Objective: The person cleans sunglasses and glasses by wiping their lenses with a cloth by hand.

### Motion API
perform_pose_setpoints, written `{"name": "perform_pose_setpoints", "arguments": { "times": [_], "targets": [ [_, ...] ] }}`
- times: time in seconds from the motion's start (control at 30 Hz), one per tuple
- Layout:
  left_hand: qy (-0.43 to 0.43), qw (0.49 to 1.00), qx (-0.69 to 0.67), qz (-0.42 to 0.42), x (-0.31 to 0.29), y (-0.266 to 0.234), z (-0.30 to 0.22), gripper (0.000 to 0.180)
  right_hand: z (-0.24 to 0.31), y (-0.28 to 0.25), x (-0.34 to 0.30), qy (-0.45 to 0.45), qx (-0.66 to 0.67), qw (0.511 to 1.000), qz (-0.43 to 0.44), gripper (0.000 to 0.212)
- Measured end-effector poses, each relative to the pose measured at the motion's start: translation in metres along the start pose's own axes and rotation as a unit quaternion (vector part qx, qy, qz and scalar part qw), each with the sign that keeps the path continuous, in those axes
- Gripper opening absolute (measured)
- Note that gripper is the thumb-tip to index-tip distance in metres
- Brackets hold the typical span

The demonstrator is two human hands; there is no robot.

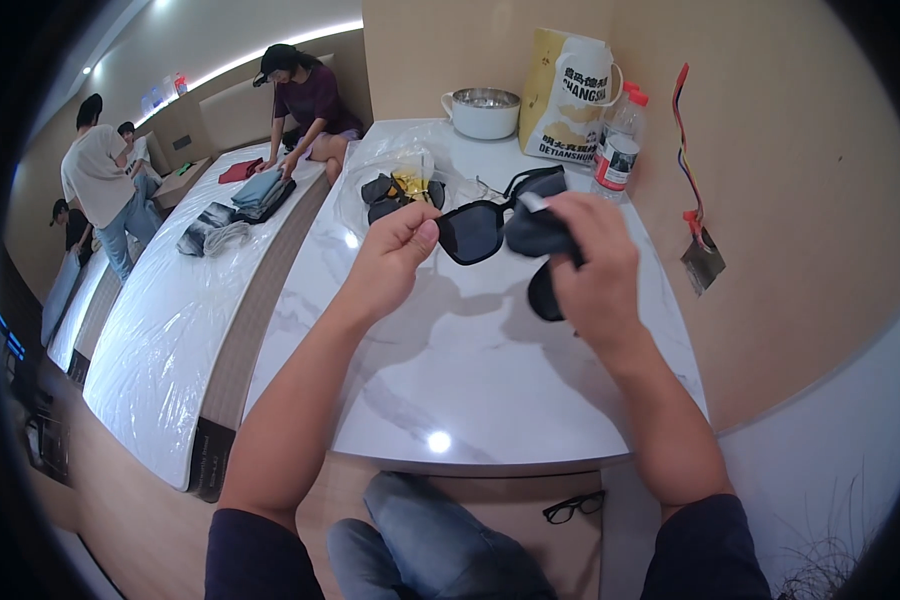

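Note:
A pair of black sunglasses (470,236) is held up above the white marbled table (420,400). My left hand (394,262) pinches one end of its frame between thumb and fingers. At the other end, my right hand (606,268) is closed around a dark cloth (540,230), which is pressed against the second lens and mostly covers it. Part of the cloth hangs below the right fingers. Just beyond my left hand, a clear plastic bag (354,215) holds several more sunglasses, some dark and one with yellow lenses (411,184).
A white pot (485,114), a yellow-and-white bag (560,100) and plastic bottles (620,150) stand at the table's back. Black-framed glasses (575,507) lie below the front edge. Wires (681,150) hang from the right wall. Leftward, several people handle clothes near plastic-covered beds (160,370).

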State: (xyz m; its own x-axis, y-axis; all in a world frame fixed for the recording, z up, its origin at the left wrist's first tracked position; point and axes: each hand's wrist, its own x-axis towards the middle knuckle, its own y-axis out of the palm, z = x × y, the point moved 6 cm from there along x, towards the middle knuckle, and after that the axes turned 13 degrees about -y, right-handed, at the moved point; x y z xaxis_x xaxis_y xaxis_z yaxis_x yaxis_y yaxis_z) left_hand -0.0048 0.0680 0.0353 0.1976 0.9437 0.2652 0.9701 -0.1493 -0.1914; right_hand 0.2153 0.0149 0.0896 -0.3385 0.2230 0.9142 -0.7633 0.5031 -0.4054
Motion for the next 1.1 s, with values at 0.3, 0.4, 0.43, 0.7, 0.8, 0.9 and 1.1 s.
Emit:
{"name": "perform_pose_setpoints", "arguments": {
  "times": [0.3, 0.4, 0.43, 0.7, 0.8, 0.9, 1.1],
  "targets": [
    [-0.010, 0.999, 0.032, 0.024, -0.001, 0.001, 0.004, 0.022, 0.019, 0.011, 0.001, -0.042, 0.069, 0.996, 0.049, 0.047],
    [-0.016, 0.999, 0.021, 0.037, 0.000, 0.004, 0.004, 0.022, 0.013, 0.008, 0.000, -0.030, 0.046, 0.998, 0.035, 0.047],
    [-0.012, 0.999, 0.024, 0.037, 0.000, 0.004, 0.004, 0.022, 0.006, 0.002, 0.001, -0.014, 0.015, 1.000, 0.014, 0.046],
    [-0.008, 0.999, 0.039, 0.033, -0.002, 0.003, -0.001, 0.021, 0.007, 0.001, 0.002, -0.042, 0.033, 0.999, 0.010, 0.053],
    [0.010, 1.000, 0.001, 0.015, -0.001, 0.002, -0.001, 0.020, 0.020, 0.009, 0.004, -0.069, 0.049, 0.996, 0.041, 0.053],
    [0.003, 0.999, -0.024, 0.037, -0.002, 0.005, -0.004, 0.020, -0.005, -0.004, 0.000, -0.005, 0.010, 1.000, -0.022, 0.050],
    [0.007, 1.000, 0.001, 0.031, -0.003, 0.005, -0.006, 0.021, 0.002, 0.000, 0.000, -0.011, 0.039, 0.999, -0.006, 0.050]
  ]
}}
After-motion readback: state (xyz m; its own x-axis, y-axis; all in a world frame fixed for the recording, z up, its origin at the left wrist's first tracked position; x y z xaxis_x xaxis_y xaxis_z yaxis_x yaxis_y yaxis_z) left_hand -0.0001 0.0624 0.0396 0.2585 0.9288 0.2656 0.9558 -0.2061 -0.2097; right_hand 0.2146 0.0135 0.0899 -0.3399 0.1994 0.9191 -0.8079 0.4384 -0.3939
